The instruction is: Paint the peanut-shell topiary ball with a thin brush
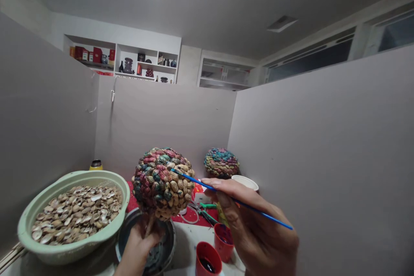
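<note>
My left hand [141, 241] is closed around a short stem under a ball covered in nut shells [163, 183], above a dark bowl [166, 241]. Red, green and dark blue paint covers much of the ball's left and top; its right and lower shells are bare tan. In my right hand [255, 220] is a thin blue paintbrush [233, 199], pinched between thumb and fingers. Its tip appears to touch the ball's upper right part. Below my right hand stand two red cups, one [208, 258] with dark liquid, the other [224, 241] with purplish paint.
A pale green basin [74, 246] full of shell halves stands at left, a yellow bottle [96, 165] behind it. Another painted shell ball [221, 162] sits at the back beside a white bowl [246, 182]. Green-handled pliers [208, 213] lie on red cloth. Grey partitions [168, 116] enclose the table.
</note>
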Tool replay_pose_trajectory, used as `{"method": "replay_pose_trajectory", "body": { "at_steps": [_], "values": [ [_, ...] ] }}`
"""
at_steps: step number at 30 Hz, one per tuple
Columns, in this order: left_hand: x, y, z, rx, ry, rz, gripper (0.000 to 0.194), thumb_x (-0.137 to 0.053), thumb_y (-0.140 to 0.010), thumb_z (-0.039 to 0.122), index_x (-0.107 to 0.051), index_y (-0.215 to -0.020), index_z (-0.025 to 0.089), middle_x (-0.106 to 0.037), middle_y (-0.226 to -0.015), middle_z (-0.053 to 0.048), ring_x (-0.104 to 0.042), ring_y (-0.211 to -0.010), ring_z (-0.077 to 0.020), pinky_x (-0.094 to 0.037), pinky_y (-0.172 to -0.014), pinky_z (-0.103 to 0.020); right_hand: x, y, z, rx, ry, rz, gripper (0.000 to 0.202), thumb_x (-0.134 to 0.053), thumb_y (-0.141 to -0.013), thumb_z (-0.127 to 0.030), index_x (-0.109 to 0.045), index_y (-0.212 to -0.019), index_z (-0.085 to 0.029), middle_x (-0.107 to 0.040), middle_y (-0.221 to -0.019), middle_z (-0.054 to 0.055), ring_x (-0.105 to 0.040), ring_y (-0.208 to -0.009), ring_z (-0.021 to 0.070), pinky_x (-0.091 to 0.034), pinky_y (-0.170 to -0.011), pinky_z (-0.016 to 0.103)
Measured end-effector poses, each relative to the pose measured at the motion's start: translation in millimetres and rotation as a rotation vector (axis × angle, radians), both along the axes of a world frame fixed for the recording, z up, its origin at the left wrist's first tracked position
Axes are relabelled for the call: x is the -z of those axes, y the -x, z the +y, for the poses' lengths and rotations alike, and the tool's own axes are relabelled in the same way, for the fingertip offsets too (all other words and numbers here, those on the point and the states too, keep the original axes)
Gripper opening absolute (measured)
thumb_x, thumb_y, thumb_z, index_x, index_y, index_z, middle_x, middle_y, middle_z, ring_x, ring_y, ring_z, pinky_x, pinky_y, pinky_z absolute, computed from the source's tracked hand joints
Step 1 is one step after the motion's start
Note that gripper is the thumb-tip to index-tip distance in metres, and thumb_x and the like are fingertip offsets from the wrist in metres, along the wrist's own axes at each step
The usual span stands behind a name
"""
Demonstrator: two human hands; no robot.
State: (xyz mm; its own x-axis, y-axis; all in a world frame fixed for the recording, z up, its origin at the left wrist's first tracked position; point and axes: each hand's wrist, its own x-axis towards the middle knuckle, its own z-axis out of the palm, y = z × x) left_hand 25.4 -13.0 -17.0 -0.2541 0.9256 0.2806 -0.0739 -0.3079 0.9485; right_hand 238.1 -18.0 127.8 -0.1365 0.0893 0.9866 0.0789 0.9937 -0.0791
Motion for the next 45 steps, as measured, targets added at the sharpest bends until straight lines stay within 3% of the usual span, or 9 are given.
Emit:
{"method": "replay_pose_trajectory", "body": {
  "at_steps": [4,9,13,22,28,35,39,45],
  "values": [
    [-0.9,-2.5,-2.3,0.012,-0.002,-0.042,0.024,-0.073,-0.067,0.039,-0.057,-0.074,0.022,-0.047,-0.066,0.005,-0.041,-0.067,-0.0179,-0.035,-0.063,-0.033,0.6,3.0,1.0,0.019,0.029,-0.038,0.040,-0.063,-0.093,-0.002,-0.069,-0.123,-0.027,-0.077,-0.114,0.001,-0.073,-0.101,0.0141,-0.062,-0.089,0.027],
    [-1.1,-1.4,-3.4,-0.026,0.039,-0.027,0.024,-0.075,-0.067,0.041,-0.060,-0.073,0.023,-0.055,-0.071,0.002,-0.046,-0.075,-0.0208,-0.040,-0.069,-0.034,-3.5,-0.2,-4.8,0.088,-0.005,-0.046,0.035,-0.064,-0.092,-0.003,-0.070,-0.118,-0.025,-0.079,-0.109,0.003,-0.075,-0.096,0.0146,-0.062,-0.087,0.027],
    [0.6,-0.5,-1.5,-0.002,0.021,-0.026,0.025,-0.074,-0.070,0.042,-0.061,-0.075,0.021,-0.052,-0.068,0.003,-0.043,-0.070,-0.0192,-0.037,-0.065,-0.033,-8.0,-4.7,-10.1,0.105,-0.024,-0.081,0.036,-0.065,-0.090,-0.003,-0.070,-0.119,-0.025,-0.079,-0.103,0.003,-0.077,-0.087,0.0160,-0.064,-0.082,0.028],
    [0.8,-1.5,-2.0,0.002,0.017,-0.025,0.023,-0.072,-0.070,0.039,-0.059,-0.076,0.021,-0.049,-0.069,0.004,-0.040,-0.071,-0.0182,-0.035,-0.065,-0.033,-2.3,-3.3,-5.5,0.023,0.077,0.081,0.033,-0.067,-0.091,-0.004,-0.075,-0.113,-0.028,-0.081,-0.102,0.000,-0.078,-0.085,0.0156,-0.067,-0.084,0.030],
    [8.6,-1.6,1.7,0.004,-0.004,-0.030,0.025,-0.074,-0.068,0.040,-0.056,-0.072,0.022,-0.046,-0.067,0.005,-0.039,-0.066,-0.0170,-0.033,-0.064,-0.034,1.0,-0.7,0.4,-0.043,0.137,0.111,0.026,-0.067,-0.092,-0.006,-0.076,-0.106,-0.026,-0.080,-0.097,0.002,-0.077,-0.087,0.0166,-0.068,-0.071,0.027],
    [5.9,-0.8,0.2,0.024,-0.012,-0.021,0.027,-0.074,-0.068,0.041,-0.058,-0.077,0.021,-0.046,-0.070,0.004,-0.039,-0.071,-0.0185,-0.036,-0.063,-0.033,-5.3,2.4,-0.8,-0.015,0.156,0.135,0.016,-0.066,-0.094,-0.012,-0.075,-0.099,-0.024,-0.080,-0.091,0.002,-0.077,-0.076,0.0156,-0.066,-0.067,0.026],
    [0.0,-1.6,-3.7,0.003,-0.003,-0.016,0.023,-0.074,-0.067,0.039,-0.059,-0.074,0.022,-0.048,-0.069,0.004,-0.041,-0.071,-0.0188,-0.037,-0.065,-0.033,-5.3,1.4,-5.4,0.027,0.175,0.180,0.013,-0.068,-0.094,-0.015,-0.076,-0.094,-0.024,-0.079,-0.086,0.001,-0.075,-0.075,0.0156,-0.065,-0.068,0.026],
    [4.8,-1.0,0.0,0.012,-0.003,-0.044,0.026,-0.075,-0.067,0.039,-0.058,-0.077,0.021,-0.046,-0.068,0.004,-0.039,-0.068,-0.0173,-0.034,-0.063,-0.033,-1.4,0.0,-6.7,0.027,0.144,0.235,0.016,-0.069,-0.093,-0.012,-0.077,-0.097,-0.026,-0.080,-0.089,0.000,-0.075,-0.081,0.0145,-0.063,-0.070,0.024]
  ]
}}
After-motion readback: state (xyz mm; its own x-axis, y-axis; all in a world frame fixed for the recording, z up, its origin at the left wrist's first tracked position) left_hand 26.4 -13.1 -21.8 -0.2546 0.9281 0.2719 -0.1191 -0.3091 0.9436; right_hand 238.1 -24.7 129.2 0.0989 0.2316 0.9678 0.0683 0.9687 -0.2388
